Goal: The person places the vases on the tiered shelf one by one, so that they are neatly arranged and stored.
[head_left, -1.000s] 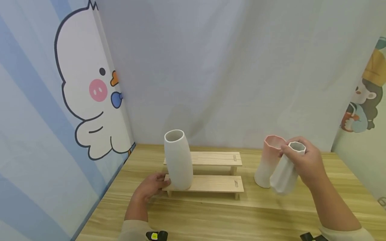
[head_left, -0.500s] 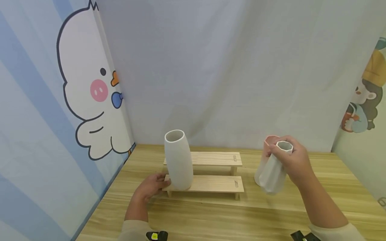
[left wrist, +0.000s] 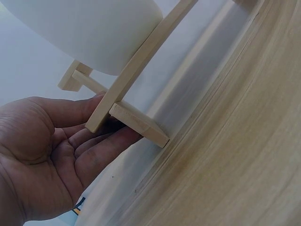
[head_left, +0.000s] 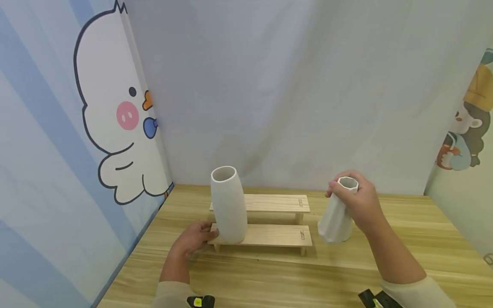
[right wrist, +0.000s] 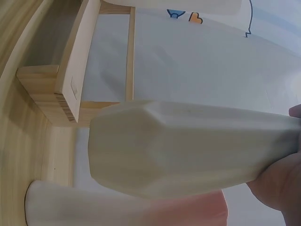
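Observation:
A tall white vase (head_left: 229, 209) stands upright at the left end of the lower step of a two-tier wooden stand (head_left: 273, 235). My left hand (head_left: 194, 236) grips that end of the lower step, thumb on top and fingers underneath, as the left wrist view shows. My right hand (head_left: 358, 201) holds a white faceted vase (head_left: 334, 222) near its rim, mouth up and slightly tilted, to the right of the stand. Behind it stands a pink-and-white vase (right wrist: 188, 209), hidden in the head view but visible in the right wrist view.
The stand's raised rear step (head_left: 275, 202) lies behind the lower one. All rests on a wood-grain table (head_left: 269, 278). A pale grey curtain (head_left: 289, 94) hangs along the back edge, and a cartoon-printed curtain (head_left: 46, 171) closes off the left side.
My right hand has carried the white faceted vase leftward, toward the stand, so it now covers the pink-and-white vase in the head view. My left hand and the tall white vase have stayed put.

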`<state>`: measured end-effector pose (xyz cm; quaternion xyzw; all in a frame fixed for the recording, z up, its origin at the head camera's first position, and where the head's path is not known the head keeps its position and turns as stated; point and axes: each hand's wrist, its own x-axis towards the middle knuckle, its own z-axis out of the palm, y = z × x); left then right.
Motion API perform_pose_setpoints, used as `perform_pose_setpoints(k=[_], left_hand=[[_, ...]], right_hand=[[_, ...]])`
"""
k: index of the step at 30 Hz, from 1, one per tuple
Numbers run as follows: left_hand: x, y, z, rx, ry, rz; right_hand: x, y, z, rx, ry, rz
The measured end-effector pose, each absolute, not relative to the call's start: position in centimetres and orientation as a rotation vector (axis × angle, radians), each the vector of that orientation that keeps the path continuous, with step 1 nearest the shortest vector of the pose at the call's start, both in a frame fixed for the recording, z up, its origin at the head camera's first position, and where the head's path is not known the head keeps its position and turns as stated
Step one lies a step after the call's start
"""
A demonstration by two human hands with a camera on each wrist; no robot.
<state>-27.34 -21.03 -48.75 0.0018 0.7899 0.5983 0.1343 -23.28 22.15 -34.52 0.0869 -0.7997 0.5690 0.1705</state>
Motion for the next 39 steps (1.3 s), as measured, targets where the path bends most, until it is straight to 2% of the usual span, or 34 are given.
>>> perform_pose_setpoints(k=[17, 39], left_hand=[[-27.6, -21.0, -49.1, 0.01, 2.271, 1.748], [-27.5, -20.9, -48.8, 0.007, 2.272, 1.757]], right_hand=[[-24.6, 19.8, -34.5, 0.319, -2.271, 1.683], [-26.2, 16.6, -34.8, 0.276, -2.326, 1.744]])
